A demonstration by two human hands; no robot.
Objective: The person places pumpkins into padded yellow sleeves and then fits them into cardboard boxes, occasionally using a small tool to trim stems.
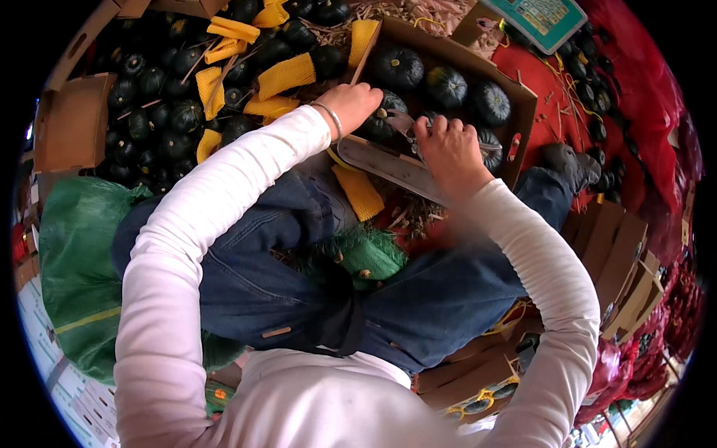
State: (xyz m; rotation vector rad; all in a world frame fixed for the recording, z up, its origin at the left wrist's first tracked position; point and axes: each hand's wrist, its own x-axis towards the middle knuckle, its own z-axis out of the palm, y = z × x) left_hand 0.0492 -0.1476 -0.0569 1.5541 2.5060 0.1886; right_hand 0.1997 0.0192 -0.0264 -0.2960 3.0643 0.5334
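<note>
On the head view, I see my left hand (349,107) bent over the edge of a cardboard box (526,123), beside a dark green pumpkin (379,128); its fingertips are hidden, so I can't tell whether they grip it. My right hand (454,155) has its fingers closed on metal clippers (401,119), whose head points at that same pumpkin, inside the box at its near left; the handles are mostly covered. That hand also hides part of the pumpkins behind it. Up top, a teal panel (539,21) is cut off by the rim. Left, yellow foam sleeves (287,76) partly cover loose pumpkins (187,116). A green sack (82,246) bulges beside my leg; far right, red bags (657,351) fade into the dark edge.
</note>
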